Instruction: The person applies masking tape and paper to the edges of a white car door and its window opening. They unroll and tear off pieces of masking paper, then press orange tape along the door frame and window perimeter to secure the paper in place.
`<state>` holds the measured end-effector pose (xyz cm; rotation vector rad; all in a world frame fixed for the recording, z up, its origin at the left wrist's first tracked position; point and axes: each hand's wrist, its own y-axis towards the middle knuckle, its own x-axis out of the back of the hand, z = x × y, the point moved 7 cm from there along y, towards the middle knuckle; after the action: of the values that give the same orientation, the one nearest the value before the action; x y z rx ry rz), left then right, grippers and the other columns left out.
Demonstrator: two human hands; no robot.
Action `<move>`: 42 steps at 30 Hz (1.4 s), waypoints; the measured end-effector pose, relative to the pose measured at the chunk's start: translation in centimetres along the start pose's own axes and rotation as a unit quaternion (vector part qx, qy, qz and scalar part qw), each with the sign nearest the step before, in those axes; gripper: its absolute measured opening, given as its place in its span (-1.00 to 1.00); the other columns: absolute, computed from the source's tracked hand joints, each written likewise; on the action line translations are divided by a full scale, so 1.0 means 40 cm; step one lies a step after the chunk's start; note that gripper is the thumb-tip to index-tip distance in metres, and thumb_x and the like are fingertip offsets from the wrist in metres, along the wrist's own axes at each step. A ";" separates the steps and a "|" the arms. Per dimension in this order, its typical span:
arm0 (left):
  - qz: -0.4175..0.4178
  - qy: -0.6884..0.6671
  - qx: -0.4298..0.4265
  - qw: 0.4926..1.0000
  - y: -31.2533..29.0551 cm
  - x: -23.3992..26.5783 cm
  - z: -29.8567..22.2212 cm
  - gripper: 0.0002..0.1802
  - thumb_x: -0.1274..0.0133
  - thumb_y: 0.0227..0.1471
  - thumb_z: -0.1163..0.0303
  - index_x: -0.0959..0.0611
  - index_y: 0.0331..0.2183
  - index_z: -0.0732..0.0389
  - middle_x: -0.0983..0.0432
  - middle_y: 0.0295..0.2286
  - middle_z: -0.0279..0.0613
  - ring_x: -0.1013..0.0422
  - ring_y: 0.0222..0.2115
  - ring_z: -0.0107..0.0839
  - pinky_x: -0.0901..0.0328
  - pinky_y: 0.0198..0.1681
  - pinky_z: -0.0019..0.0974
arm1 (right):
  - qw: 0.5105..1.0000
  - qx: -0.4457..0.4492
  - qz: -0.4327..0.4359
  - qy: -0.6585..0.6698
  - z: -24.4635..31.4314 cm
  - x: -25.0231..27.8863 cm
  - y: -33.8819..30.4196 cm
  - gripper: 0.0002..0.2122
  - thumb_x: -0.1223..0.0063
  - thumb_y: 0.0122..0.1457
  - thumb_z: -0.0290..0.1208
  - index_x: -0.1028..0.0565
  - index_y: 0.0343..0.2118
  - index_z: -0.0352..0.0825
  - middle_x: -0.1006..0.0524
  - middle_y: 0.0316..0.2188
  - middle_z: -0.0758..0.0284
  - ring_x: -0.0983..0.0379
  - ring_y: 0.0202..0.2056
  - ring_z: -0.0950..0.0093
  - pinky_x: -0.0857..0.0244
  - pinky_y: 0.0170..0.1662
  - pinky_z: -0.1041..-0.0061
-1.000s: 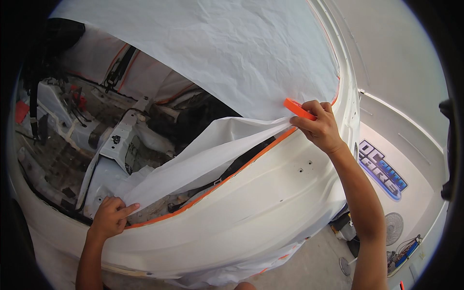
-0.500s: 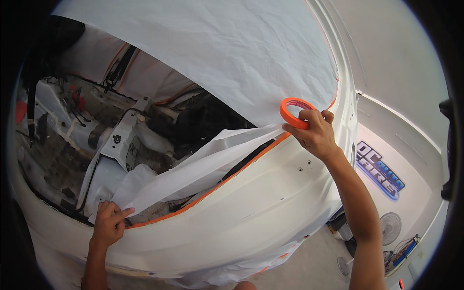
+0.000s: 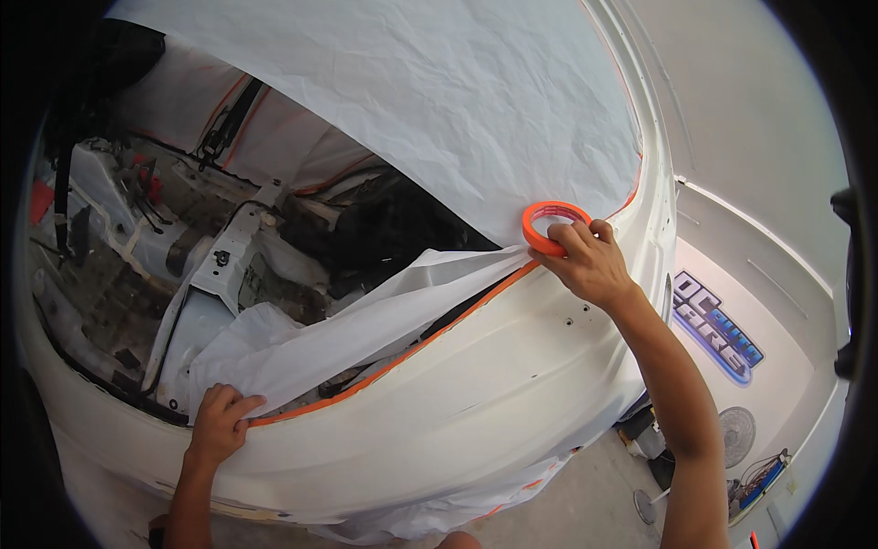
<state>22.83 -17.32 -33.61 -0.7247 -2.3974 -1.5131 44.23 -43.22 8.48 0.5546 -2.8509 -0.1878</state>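
Observation:
My right hand [image 3: 594, 265] grips a roll of orange masking tape [image 3: 530, 229] at the upper corner of the car body's opening. Its fingertips are also at the gathered end of a white masking sheet [image 3: 338, 348], which stretches down to the left. My left hand [image 3: 219, 425] pinches the sheet's lower end beside the opening's rim. A strip of orange tape [image 3: 393, 371] runs along that rim between both hands. Below the strip lies the bare off-white body panel [image 3: 476, 403]. A dark gap shows between sheet and rim near my right hand.
Inside the opening sit a metal bracket [image 3: 219, 261], cables and dark material. A larger white sheet [image 3: 439, 110] covers the area above. On the right, a fan [image 3: 737, 433] stands by a wall with a blue sign [image 3: 718, 325]. More white sheeting [image 3: 430, 512] hangs below the panel.
My left hand has shifted right and slightly down along the rim with the sheet's end. My right hand and the tape roll have moved slightly left and down, closer to the rim.

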 end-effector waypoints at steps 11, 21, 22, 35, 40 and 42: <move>-0.013 0.060 -0.010 0.998 0.001 -0.011 0.034 -0.27 -0.18 -0.23 0.75 -0.77 0.00 -0.10 -0.31 -0.43 -0.22 -0.30 -0.39 -0.23 -0.32 -0.27 -0.20 | 1.000 0.021 -0.001 0.000 0.011 -0.003 -0.011 -0.78 -0.23 0.06 -0.38 -0.72 -0.20 -0.02 -0.41 -0.20 0.49 -0.39 -0.18 0.50 -0.25 -0.03 0.33; 0.009 0.004 -0.003 1.000 -0.018 -0.009 0.037 -0.32 -0.19 -0.31 0.67 -0.80 -0.07 -0.06 -0.34 -0.46 -0.24 -0.34 -0.38 -0.23 -0.31 -0.24 -0.20 | 0.993 -0.052 -0.080 0.063 -0.022 0.045 0.054 -0.80 -0.41 -0.05 -0.44 -0.64 -0.33 -0.08 -0.42 -0.15 0.44 -0.43 -0.18 0.47 -0.17 -0.10 0.31; 0.026 -0.002 -0.019 0.999 -0.020 -0.009 0.028 -0.33 -0.19 -0.32 0.67 -0.81 -0.08 -0.06 -0.35 -0.46 -0.24 -0.34 -0.38 -0.23 -0.30 -0.23 -0.20 | 0.994 -0.048 -0.080 0.054 -0.020 0.046 0.059 -0.80 -0.41 -0.05 -0.44 -0.63 -0.34 -0.08 -0.43 -0.14 0.44 -0.43 -0.18 0.47 -0.17 -0.10 0.31; -0.012 0.056 -0.013 0.998 0.001 0.051 0.049 -0.33 -0.19 -0.20 0.70 -0.79 -0.04 -0.15 -0.31 -0.46 -0.26 -0.31 -0.38 -0.25 -0.32 -0.25 -0.21 | 0.999 0.030 -0.042 0.017 -0.011 0.019 0.004 -0.83 -0.35 -0.02 -0.40 -0.66 -0.33 -0.03 -0.43 -0.15 0.54 -0.40 -0.20 0.53 -0.21 -0.05 0.32; 0.008 0.081 -0.047 0.996 0.006 0.044 0.034 -0.31 -0.21 -0.16 0.69 -0.78 -0.01 -0.21 -0.31 -0.46 -0.27 -0.30 -0.39 -0.27 -0.33 -0.24 -0.22 | 0.998 0.067 0.003 0.016 0.009 0.006 0.004 -0.83 -0.33 0.03 -0.36 -0.68 -0.28 -0.05 -0.43 -0.16 0.56 -0.40 -0.21 0.54 -0.30 -0.02 0.33; 0.016 0.081 -0.050 0.995 0.005 0.038 0.029 -0.31 -0.22 -0.15 0.68 -0.78 0.00 -0.23 -0.31 -0.46 -0.28 -0.30 -0.39 -0.27 -0.33 -0.23 -0.23 | 0.999 0.044 0.008 0.026 0.009 0.003 0.009 -0.86 -0.31 0.07 -0.34 -0.67 -0.27 -0.07 -0.43 -0.16 0.55 -0.40 -0.21 0.53 -0.32 -0.03 0.34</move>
<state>21.73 -15.79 -33.30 -0.6308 -2.1963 -1.6231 43.91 -42.93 8.23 0.5460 -2.8231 -0.0451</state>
